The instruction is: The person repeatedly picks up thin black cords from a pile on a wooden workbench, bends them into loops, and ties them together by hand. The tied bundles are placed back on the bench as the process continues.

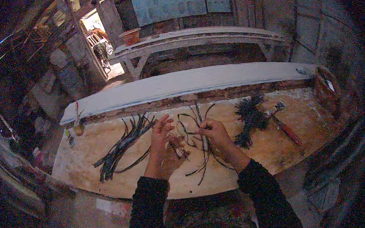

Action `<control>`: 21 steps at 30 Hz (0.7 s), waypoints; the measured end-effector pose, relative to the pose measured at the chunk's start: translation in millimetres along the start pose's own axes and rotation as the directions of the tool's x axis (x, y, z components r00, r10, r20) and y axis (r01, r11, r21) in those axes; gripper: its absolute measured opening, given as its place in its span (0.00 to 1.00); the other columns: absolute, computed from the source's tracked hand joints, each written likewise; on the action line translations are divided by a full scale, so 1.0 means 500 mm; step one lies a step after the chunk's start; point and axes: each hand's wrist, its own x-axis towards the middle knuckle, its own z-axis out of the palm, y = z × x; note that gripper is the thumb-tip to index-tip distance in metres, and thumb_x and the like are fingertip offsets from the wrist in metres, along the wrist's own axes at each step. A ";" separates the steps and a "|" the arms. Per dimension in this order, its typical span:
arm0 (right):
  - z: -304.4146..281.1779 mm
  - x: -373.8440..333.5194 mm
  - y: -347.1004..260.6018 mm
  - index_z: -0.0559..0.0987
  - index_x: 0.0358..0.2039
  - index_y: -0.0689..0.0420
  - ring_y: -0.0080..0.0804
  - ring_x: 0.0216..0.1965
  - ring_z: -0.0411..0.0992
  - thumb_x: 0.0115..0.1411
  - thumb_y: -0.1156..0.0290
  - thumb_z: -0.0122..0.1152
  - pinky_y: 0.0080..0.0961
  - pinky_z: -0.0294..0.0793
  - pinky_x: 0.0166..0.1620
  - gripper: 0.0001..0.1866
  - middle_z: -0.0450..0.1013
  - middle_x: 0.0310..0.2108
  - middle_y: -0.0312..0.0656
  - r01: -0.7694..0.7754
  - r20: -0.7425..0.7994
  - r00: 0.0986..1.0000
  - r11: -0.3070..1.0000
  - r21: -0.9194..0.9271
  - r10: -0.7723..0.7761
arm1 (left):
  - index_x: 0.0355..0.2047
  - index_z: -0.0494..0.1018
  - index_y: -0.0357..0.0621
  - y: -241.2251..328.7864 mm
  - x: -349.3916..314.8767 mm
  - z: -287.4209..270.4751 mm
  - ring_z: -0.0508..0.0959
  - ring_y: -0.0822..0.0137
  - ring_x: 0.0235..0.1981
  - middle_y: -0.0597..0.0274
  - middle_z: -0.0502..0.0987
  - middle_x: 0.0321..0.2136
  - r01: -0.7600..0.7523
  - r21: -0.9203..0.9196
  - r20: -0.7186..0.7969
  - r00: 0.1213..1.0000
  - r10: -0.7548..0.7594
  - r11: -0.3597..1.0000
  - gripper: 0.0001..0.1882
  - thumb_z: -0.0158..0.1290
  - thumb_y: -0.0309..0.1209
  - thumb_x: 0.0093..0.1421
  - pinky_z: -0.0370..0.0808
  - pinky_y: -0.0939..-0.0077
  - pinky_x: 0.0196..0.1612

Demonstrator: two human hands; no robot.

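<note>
My left hand (164,141) is raised over the table with its fingers partly curled. Small thin pieces (178,149) rest against its palm; their kind is too blurred to tell. My right hand (217,136) pinches one end of a long dark strip (180,121), which loops up between the two hands. Several loose dark strips (202,170) lie on the board beneath and beside the right hand. Left of my hands lies a thick bundle of dark flat strips (120,152). On the right is a heap of short, curly dark pieces (251,119).
A tool with a red handle (288,133) and a metal head lies right of the heap. The curved wooden tabletop (82,166) has a long pale board (189,80) along its far side. A small brush-like item (79,127) stands far left. Behind is a long bench (207,36).
</note>
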 end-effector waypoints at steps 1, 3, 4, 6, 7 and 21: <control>0.000 -0.001 -0.001 0.73 0.20 0.57 0.20 0.28 0.64 0.47 0.76 0.65 0.19 0.62 0.36 0.08 0.66 0.25 0.31 -0.020 0.026 0.999 0.999 0.046 0.019 | 0.50 0.65 0.45 -0.011 0.002 0.000 0.72 0.68 0.38 0.58 0.68 0.47 -0.059 0.075 0.022 0.998 0.058 0.995 0.24 0.56 0.31 0.53 0.76 0.73 0.34; 0.008 -0.008 -0.013 0.73 0.20 0.56 0.19 0.27 0.64 0.47 0.75 0.65 0.19 0.62 0.36 0.08 0.66 0.24 0.30 -0.067 0.083 0.995 0.988 0.139 0.056 | 0.52 0.63 0.46 -0.018 -0.003 0.021 0.72 0.67 0.39 0.56 0.68 0.47 -0.177 0.220 0.075 0.983 0.165 0.959 0.26 0.56 0.30 0.53 0.77 0.72 0.32; 0.006 -0.009 -0.012 0.73 0.20 0.55 0.19 0.27 0.64 0.47 0.74 0.65 0.18 0.61 0.35 0.08 0.66 0.23 0.30 -0.049 0.092 0.995 0.995 0.090 0.041 | 0.46 0.67 0.44 -0.008 -0.025 0.042 0.74 0.67 0.32 0.56 0.71 0.41 -0.150 0.170 0.045 0.988 0.145 0.974 0.19 0.56 0.29 0.53 0.75 0.73 0.24; 0.005 -0.014 -0.011 0.74 0.21 0.54 0.18 0.27 0.65 0.47 0.73 0.66 0.17 0.61 0.34 0.07 0.66 0.22 0.29 -0.007 0.115 0.993 1.000 -0.007 0.008 | 0.40 0.69 0.42 0.032 -0.053 0.070 0.73 0.69 0.26 0.58 0.72 0.34 -0.002 0.178 -0.034 0.999 0.009 0.984 0.13 0.55 0.28 0.54 0.72 0.76 0.20; 0.006 -0.014 -0.009 0.74 0.21 0.54 0.18 0.27 0.65 0.47 0.73 0.66 0.17 0.61 0.34 0.07 0.66 0.21 0.28 -0.007 0.105 0.994 1.000 -0.024 0.009 | 0.37 0.69 0.42 0.034 -0.054 0.071 0.72 0.71 0.23 0.59 0.71 0.31 0.023 0.148 -0.057 0.998 -0.014 0.989 0.11 0.55 0.27 0.54 0.71 0.77 0.19; 0.003 -0.001 0.025 0.74 0.20 0.57 0.18 0.28 0.66 0.47 0.74 0.66 0.19 0.64 0.33 0.08 0.67 0.24 0.31 0.099 0.104 0.992 0.969 -0.225 -0.077 | 0.35 0.73 0.42 -0.014 0.000 0.007 0.73 0.74 0.25 0.64 0.73 0.29 -0.156 0.273 -0.182 0.961 0.211 0.949 0.09 0.56 0.29 0.53 0.74 0.81 0.24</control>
